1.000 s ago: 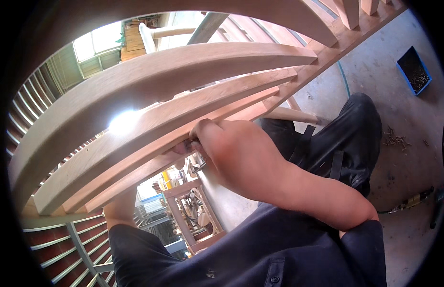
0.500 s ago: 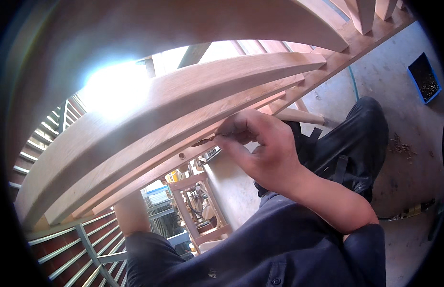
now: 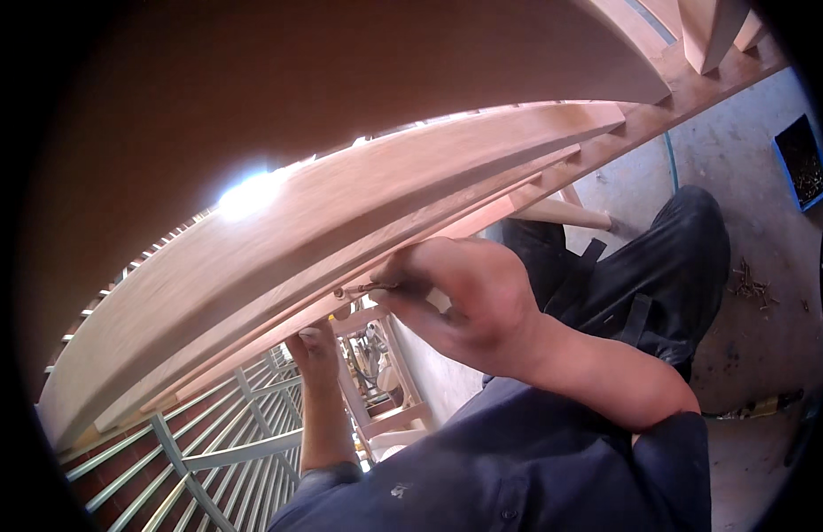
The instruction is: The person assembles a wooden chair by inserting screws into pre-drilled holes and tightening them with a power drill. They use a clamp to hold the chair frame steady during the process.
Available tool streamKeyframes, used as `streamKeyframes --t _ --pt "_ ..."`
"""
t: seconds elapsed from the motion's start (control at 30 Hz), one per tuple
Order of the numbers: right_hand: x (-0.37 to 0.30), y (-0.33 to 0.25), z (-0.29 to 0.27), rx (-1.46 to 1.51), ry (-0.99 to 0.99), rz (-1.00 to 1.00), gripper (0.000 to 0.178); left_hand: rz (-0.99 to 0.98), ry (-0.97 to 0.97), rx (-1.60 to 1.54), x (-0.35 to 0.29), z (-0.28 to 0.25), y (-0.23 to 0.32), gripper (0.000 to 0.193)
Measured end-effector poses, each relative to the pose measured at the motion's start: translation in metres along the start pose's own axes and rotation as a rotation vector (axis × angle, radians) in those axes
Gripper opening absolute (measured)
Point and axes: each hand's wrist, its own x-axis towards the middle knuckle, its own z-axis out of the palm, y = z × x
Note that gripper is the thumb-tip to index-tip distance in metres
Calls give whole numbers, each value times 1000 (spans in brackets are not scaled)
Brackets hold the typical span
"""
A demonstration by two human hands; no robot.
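My right hand (image 3: 464,297) is closed in a pinch on a small dark screw (image 3: 365,288). The screw's tip points left at a round hole (image 3: 339,293) in the lowest pale wooden rail; whether it has entered the hole I cannot tell. Under that rail, further left, is my left hand (image 3: 314,344), touching or very close to the wood, its fingers mostly hidden. Several curved wooden slats (image 3: 252,235) run above both hands and meet a straight wooden beam (image 3: 646,120) at the upper right.
A blue-rimmed tray of screws (image 3: 803,164) lies on the floor at the right, with loose screws (image 3: 753,285) scattered nearer. My dark-trousered leg (image 3: 686,239) is bent beside the frame. Metal bars (image 3: 207,452) stand at lower left, near a wooden frame (image 3: 398,412).
My right hand has moved down and left with the screw, bringing it close to the hole. My left hand has come into view below the rail, further right than before. The view has shifted slightly.
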Motion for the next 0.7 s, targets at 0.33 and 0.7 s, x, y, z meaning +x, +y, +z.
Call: streamKeyframes --t 0.33,0.7 --pt "6 -1 6 -132 -96 -56 20 62 311 211 -6 54 -49 68" --pt "-18 8 50 -63 130 -28 19 96 474 163 0 75 -39 76"
